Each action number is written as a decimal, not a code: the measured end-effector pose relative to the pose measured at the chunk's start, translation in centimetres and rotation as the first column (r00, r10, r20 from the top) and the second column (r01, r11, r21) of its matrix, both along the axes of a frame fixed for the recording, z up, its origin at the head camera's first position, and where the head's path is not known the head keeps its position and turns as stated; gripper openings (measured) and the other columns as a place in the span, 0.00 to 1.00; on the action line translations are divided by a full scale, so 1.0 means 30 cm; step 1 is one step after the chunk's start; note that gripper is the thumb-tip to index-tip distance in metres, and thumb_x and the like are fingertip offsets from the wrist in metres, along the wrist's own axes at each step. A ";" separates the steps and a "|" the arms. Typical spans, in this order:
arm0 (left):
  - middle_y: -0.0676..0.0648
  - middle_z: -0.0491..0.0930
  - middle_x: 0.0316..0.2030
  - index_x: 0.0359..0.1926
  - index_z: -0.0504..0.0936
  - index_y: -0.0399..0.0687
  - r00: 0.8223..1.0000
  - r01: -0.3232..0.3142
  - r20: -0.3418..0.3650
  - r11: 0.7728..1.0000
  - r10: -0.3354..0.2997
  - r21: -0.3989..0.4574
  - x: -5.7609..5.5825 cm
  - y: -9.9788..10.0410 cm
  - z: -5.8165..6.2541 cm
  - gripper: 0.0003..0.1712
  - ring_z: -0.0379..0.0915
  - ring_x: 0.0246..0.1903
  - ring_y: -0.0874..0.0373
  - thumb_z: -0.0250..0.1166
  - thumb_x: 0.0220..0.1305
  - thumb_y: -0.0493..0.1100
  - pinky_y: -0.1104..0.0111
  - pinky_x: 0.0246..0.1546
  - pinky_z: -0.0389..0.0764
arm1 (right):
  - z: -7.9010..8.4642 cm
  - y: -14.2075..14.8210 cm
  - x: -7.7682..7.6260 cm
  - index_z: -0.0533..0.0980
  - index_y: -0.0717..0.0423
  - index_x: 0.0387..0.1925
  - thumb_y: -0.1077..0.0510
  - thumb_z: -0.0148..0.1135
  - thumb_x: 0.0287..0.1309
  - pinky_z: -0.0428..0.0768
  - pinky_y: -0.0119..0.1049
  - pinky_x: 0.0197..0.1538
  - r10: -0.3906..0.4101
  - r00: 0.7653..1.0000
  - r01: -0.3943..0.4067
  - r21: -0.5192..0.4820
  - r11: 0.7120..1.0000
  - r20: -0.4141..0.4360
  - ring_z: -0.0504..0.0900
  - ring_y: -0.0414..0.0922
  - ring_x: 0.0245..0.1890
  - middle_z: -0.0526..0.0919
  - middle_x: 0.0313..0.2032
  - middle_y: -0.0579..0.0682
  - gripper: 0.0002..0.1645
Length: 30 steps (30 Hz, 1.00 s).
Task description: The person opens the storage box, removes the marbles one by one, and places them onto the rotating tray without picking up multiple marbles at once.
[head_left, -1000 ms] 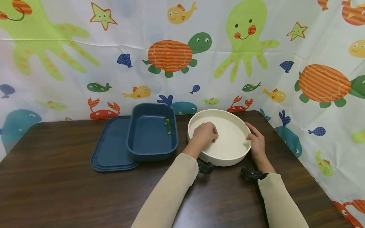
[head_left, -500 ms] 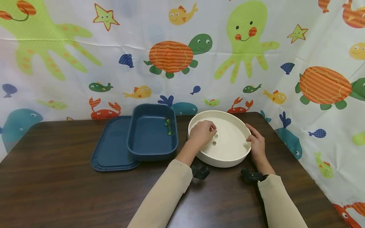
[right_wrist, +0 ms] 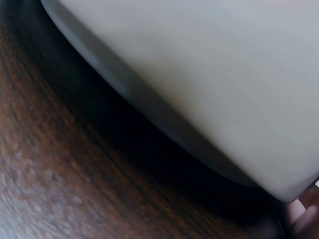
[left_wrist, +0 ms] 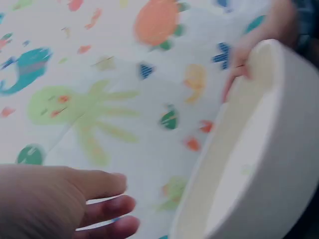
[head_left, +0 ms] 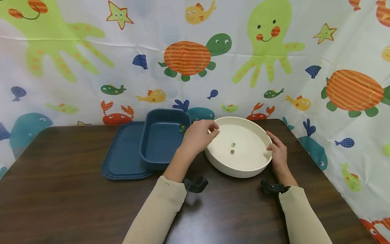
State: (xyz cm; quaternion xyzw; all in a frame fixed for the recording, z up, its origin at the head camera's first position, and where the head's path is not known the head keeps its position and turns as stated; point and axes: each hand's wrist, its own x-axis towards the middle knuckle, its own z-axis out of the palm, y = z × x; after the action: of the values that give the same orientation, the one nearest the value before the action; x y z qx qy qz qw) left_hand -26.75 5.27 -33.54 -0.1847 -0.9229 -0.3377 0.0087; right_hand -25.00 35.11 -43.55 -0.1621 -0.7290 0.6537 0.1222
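A round cream dish (head_left: 236, 171) with a tall rim stands at the right of the table. Two small roundish pieces lie on its floor: a pale green one (head_left: 233, 144) and a brownish one (head_left: 232, 152). My right hand (head_left: 278, 154) grips the dish's right rim, thumb over the edge. My left hand (head_left: 196, 135) hovers between the dish and a blue rectangular box (head_left: 156, 145), fingers loosely bent. Nothing shows at its fingertips in the left wrist view. A few green pieces (head_left: 182, 128) lie by the box's right wall, partly hidden behind this hand.
A flat blue lid (head_left: 123, 152) lies at the box's left, partly under it. The dark wooden table (head_left: 67, 189) extends left and forward. Behind stands a white curtain (head_left: 146, 27) printed with sea animals, also running down the right side.
My left hand has lifted off the dish floor and moved left toward the blue box, uncovering two small pieces in the dish. The right hand keeps its grip on the rim.
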 end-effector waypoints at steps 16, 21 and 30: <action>0.44 0.86 0.47 0.52 0.85 0.47 0.973 -0.198 0.114 0.980 0.199 -0.017 -0.064 -0.264 -0.044 0.13 0.79 0.47 0.48 0.62 0.72 0.46 0.51 0.52 0.80 | 0.002 0.002 0.006 0.68 0.54 0.72 0.72 0.39 0.58 0.62 0.44 0.77 0.010 1.000 -0.010 0.008 1.000 -0.014 0.65 0.46 0.74 0.66 0.75 0.49 0.40; 0.43 0.86 0.47 0.50 0.85 0.46 0.963 -0.217 0.145 0.973 0.227 -0.078 -0.087 -0.264 -0.101 0.12 0.80 0.43 0.48 0.63 0.71 0.44 0.53 0.49 0.81 | -0.003 0.000 0.010 0.68 0.54 0.73 0.72 0.39 0.58 0.62 0.45 0.77 0.002 1.000 -0.002 0.008 1.000 -0.005 0.65 0.47 0.74 0.66 0.75 0.49 0.40; 0.41 0.85 0.49 0.52 0.85 0.43 0.964 -0.164 0.175 0.968 0.198 -0.188 -0.100 -0.259 -0.130 0.13 0.80 0.48 0.46 0.63 0.70 0.42 0.50 0.55 0.79 | -0.005 0.002 0.001 0.68 0.53 0.72 0.71 0.39 0.58 0.63 0.46 0.77 0.009 1.000 -0.009 0.010 1.000 -0.015 0.66 0.48 0.74 0.66 0.75 0.49 0.40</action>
State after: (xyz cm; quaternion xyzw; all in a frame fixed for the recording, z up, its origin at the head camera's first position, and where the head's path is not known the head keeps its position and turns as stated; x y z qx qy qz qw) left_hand -29.77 -2.51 -37.43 -0.0658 -0.9582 -0.2707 -0.0656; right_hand -24.97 35.16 -43.70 -0.1532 -0.7321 0.6517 0.1257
